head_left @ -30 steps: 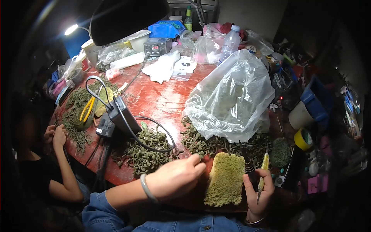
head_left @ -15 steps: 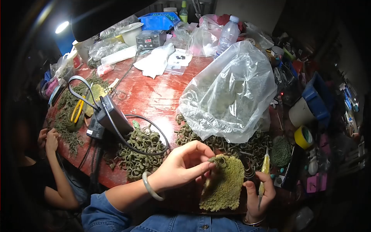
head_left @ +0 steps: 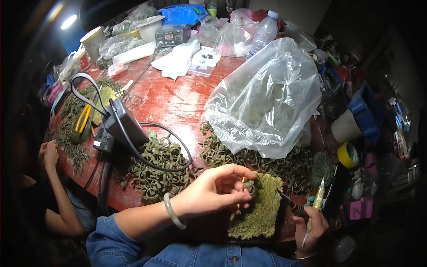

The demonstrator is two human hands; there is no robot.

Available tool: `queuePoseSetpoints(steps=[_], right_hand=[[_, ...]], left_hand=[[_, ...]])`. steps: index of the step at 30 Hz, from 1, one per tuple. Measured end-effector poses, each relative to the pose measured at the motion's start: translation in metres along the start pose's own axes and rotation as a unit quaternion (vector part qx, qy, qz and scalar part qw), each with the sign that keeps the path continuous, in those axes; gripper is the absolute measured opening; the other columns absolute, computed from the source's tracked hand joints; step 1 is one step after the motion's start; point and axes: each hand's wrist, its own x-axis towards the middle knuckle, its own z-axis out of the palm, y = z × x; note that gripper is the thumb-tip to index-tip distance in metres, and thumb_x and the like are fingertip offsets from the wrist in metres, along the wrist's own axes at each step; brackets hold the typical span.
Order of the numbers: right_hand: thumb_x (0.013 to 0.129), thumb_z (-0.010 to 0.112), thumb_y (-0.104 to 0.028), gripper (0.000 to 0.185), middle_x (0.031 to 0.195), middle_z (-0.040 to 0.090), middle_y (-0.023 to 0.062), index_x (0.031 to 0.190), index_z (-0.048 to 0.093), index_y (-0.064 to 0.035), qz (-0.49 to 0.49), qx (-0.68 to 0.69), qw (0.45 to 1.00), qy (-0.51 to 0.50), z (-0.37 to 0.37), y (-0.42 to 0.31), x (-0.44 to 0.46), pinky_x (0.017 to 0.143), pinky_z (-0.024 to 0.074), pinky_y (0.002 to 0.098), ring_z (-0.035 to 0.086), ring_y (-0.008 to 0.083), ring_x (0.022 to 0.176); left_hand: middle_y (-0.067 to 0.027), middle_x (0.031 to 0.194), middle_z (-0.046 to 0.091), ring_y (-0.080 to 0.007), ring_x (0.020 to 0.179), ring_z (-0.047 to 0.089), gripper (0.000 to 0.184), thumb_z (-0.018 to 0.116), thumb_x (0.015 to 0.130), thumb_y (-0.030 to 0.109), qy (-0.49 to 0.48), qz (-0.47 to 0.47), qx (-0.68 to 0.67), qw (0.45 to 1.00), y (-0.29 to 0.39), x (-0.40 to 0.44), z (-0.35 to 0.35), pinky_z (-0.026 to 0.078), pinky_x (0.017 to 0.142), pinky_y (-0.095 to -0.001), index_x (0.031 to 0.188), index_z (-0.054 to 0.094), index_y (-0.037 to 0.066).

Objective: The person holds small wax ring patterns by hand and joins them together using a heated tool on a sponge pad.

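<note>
My left hand (head_left: 218, 191), a pale bangle at its wrist, pinches a small dark-green ring-shaped piece (head_left: 249, 186) between thumb and fingers. The piece is held over the upper left part of a rough yellow-green pad (head_left: 258, 213). To the right of the pad, my right hand (head_left: 312, 227) is closed around a dark-handled pen-like tool (head_left: 299, 210) with a thin metal tip, pointing up-left at the pad's edge. A slim yellow tool (head_left: 319, 196) also sits in that hand, pointing upward. Some right-hand fingers are hidden.
Piles of similar green pieces (head_left: 155, 167) lie beyond my hands, partly under a large clear plastic bag (head_left: 267, 98). A black box (head_left: 126, 124) with a looping cable stands left. Another person's hands (head_left: 49, 153) are at the left edge. Yellow tape (head_left: 348, 155) lies right.
My right hand has moved right, and the dark tool's tip now shows clear of the pad. My left hand has turned the small piece slightly and still pinches it.
</note>
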Motion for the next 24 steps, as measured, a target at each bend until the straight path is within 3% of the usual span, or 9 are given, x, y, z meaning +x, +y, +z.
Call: queuePoseSetpoints(steps=[5, 11, 17, 24], right_hand=[[0.088, 0.071, -0.022, 0.023, 0.087, 0.067, 0.0116, 0.102, 0.065, -0.0052, -0.035, 0.033, 0.999, -0.007, 0.019, -0.017, -0.001, 0.067, 0.0510, 0.0370, 0.064, 0.0293, 0.074], [0.088, 0.071, -0.016, 0.028, 0.095, 0.069, 0.0138, 0.111, 0.062, -0.0017, -0.026, 0.058, 0.998, 0.005, 0.029, -0.020, -0.001, 0.072, 0.0538, 0.0351, 0.069, 0.0301, 0.082], [0.088, 0.071, -0.015, 0.030, 0.096, 0.069, 0.0151, 0.112, 0.062, 0.0001, -0.035, 0.055, 0.998, -0.002, 0.028, -0.019, -0.002, 0.073, 0.0541, 0.0344, 0.069, 0.0297, 0.081], [0.088, 0.072, -0.015, 0.030, 0.094, 0.070, 0.0143, 0.112, 0.062, -0.0008, -0.037, 0.033, 0.999, 0.006, 0.029, -0.020, -0.001, 0.072, 0.0541, 0.0340, 0.069, 0.0291, 0.079]], left_hand=[[-0.0011, 0.091, 0.064, -0.0098, 0.087, 0.065, 0.040, 0.066, 0.090, 0.000, -0.008, 0.006, 0.015, 1.000, -0.001, 0.001, -0.001, 0.054, 0.072, -0.0235, 0.128, 0.054, 0.003], [-0.0008, 0.090, 0.064, -0.0097, 0.088, 0.065, 0.039, 0.067, 0.090, 0.001, -0.003, -0.002, 0.014, 1.000, 0.000, 0.000, -0.001, 0.055, 0.074, -0.0240, 0.127, 0.055, 0.003], [-0.0007, 0.090, 0.062, -0.0083, 0.090, 0.063, 0.040, 0.068, 0.088, -0.002, 0.006, 0.038, 0.012, 0.999, -0.006, 0.001, 0.001, 0.054, 0.082, -0.0249, 0.126, 0.054, 0.000], [0.0000, 0.088, 0.060, -0.0072, 0.086, 0.061, 0.040, 0.068, 0.087, -0.003, 0.005, 0.012, 0.053, 0.999, -0.003, 0.001, 0.000, 0.053, 0.084, -0.0247, 0.125, 0.053, -0.001]])
